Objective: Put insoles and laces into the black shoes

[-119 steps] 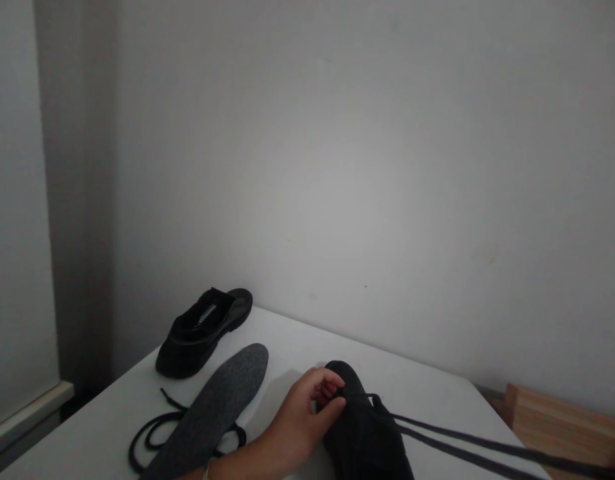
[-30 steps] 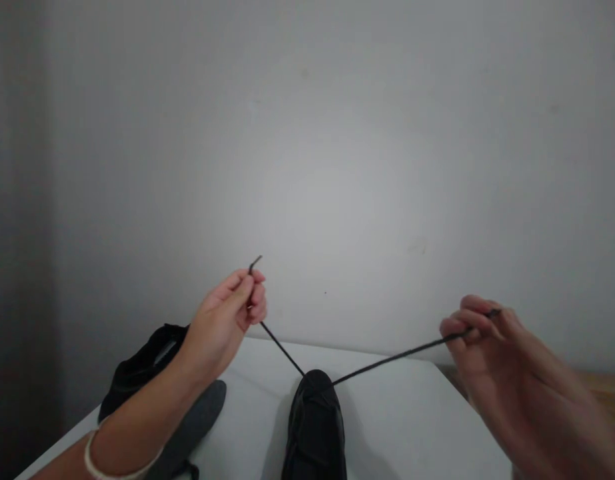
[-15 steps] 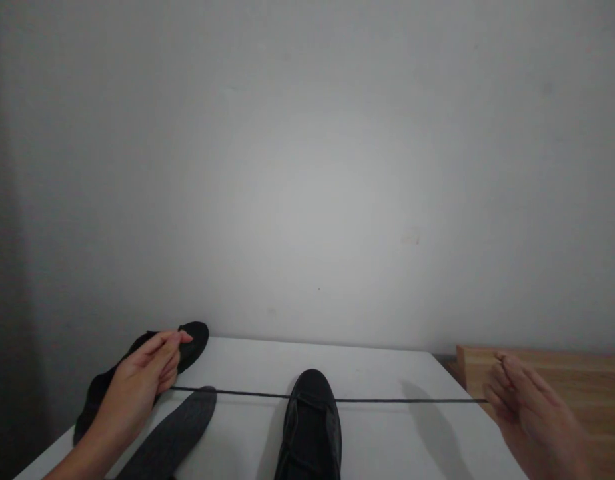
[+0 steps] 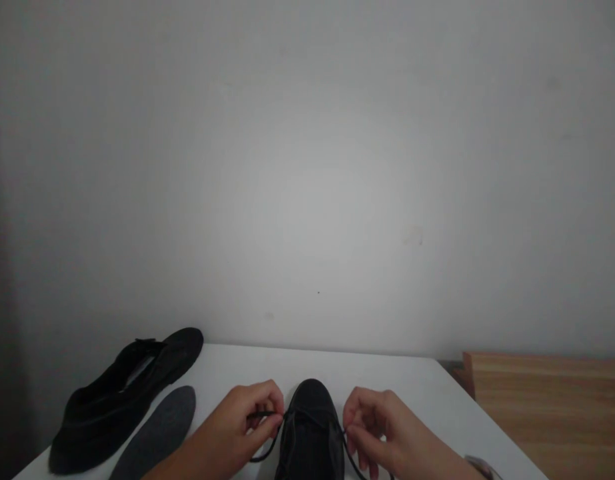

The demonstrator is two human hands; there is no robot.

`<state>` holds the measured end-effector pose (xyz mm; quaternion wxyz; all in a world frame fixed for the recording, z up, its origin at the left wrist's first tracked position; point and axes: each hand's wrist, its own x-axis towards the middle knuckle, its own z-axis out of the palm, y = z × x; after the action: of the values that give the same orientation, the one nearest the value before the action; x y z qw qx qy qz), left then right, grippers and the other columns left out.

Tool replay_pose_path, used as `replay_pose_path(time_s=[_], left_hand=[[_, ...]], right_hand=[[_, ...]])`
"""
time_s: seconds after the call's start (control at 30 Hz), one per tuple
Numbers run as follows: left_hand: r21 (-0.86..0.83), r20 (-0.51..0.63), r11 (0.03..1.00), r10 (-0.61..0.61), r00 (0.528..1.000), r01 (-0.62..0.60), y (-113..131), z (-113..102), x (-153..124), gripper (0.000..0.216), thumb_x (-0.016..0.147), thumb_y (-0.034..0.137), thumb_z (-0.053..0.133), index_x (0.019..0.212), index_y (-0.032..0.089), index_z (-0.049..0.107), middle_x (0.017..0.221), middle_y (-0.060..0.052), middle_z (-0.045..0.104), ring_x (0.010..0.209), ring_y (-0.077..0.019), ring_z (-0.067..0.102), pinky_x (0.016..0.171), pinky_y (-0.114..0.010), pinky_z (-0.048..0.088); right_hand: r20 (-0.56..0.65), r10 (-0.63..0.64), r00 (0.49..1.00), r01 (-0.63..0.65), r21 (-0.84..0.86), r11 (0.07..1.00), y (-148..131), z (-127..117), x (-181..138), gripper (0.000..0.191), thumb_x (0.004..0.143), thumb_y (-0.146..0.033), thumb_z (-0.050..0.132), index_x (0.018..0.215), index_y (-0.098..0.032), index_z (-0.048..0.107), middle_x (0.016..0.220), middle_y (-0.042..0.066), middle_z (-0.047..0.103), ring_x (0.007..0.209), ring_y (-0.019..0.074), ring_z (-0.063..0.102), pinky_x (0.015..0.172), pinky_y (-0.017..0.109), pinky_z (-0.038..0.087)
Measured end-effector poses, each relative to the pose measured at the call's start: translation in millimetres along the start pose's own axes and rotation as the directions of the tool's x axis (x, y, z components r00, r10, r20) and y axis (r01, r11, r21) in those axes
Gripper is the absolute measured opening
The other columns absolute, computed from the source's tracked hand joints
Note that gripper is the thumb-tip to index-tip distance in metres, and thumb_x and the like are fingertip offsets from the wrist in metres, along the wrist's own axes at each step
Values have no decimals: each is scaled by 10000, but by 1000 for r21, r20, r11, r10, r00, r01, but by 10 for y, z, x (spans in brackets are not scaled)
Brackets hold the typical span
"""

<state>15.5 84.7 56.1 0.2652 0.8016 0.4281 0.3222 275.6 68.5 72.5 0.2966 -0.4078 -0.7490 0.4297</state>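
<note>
A black shoe [image 4: 312,427] stands toe-forward on the white table, its near end cut off by the frame's bottom edge. My left hand [image 4: 247,423] is beside its left side, thumb and forefinger pinching a black shoelace [image 4: 260,459] close to the front lacing. On the other side my right hand [image 4: 374,427] pinches the lace's other end near the shoe, and that end hangs down in a curve beneath the fingers. The lace runs across the front of the shoe's opening.
A second black shoe [image 4: 112,407] lies at the left of the white table [image 4: 317,360], beside a dark grey insole [image 4: 160,427]. A grey wall [image 4: 307,200] rises behind the table. To the right is a wooden board or surface [image 4: 552,400].
Both hands have come inward from far apart to either side of the shoe. The lace, stretched straight across before, now hangs slack in loops.
</note>
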Motion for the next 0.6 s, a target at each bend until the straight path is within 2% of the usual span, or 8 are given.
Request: replay_pose_path(time_s=[0.13, 0.23, 0.33, 0.47, 0.6], left_hand=[[39, -25, 999, -3, 1000, 4, -51, 67, -68, 69, 789, 157, 522, 778, 196, 577, 632, 40, 568, 586, -124, 513, 551, -192, 373], [36, -29, 999, 6, 1000, -5, -89, 134, -60, 81, 760, 126, 517, 755, 199, 554, 597, 55, 530, 555, -115, 491, 531, -188, 361], [22, -64, 1000, 20, 998, -19, -154, 203, -42, 100, 774, 115, 509, 775, 199, 564, 616, 47, 563, 585, -124, 545, 570, -193, 409], [-28, -160, 997, 66, 985, -72, -225, 272, -61, 118, 788, 101, 511, 776, 192, 587, 748, -5, 657, 720, -157, 647, 699, -229, 493], [-85, -201, 994, 56, 978, -74, -212, 318, -93, 103, 785, 110, 523, 772, 184, 593, 760, -28, 673, 716, -167, 674, 678, -236, 517]], right_hand=[[-56, -16, 998, 9, -115, 993, 104, 31, 20, 74, 800, -247, 553, 772, -191, 515, 613, -45, 518, 547, 99, 482, 509, 204, 345], [-84, -40, 996, 28, -138, 990, 214, 66, 34, 58, 779, -223, 541, 757, -199, 493, 608, -49, 487, 547, 100, 440, 509, 217, 308], [-70, -32, 997, 24, -116, 993, 318, 120, 53, 91, 784, -251, 547, 759, -203, 474, 616, -48, 465, 556, 106, 411, 520, 229, 298], [-74, -12, 997, 8, -57, 998, 403, 214, 78, 146, 840, -326, 542, 799, -212, 460, 638, -41, 471, 559, 115, 435, 523, 231, 329], [-91, -37, 995, 33, -44, 999, 459, 283, 85, 243, 895, -437, 501, 813, -210, 468, 677, -15, 501, 602, 136, 480, 546, 239, 383]])
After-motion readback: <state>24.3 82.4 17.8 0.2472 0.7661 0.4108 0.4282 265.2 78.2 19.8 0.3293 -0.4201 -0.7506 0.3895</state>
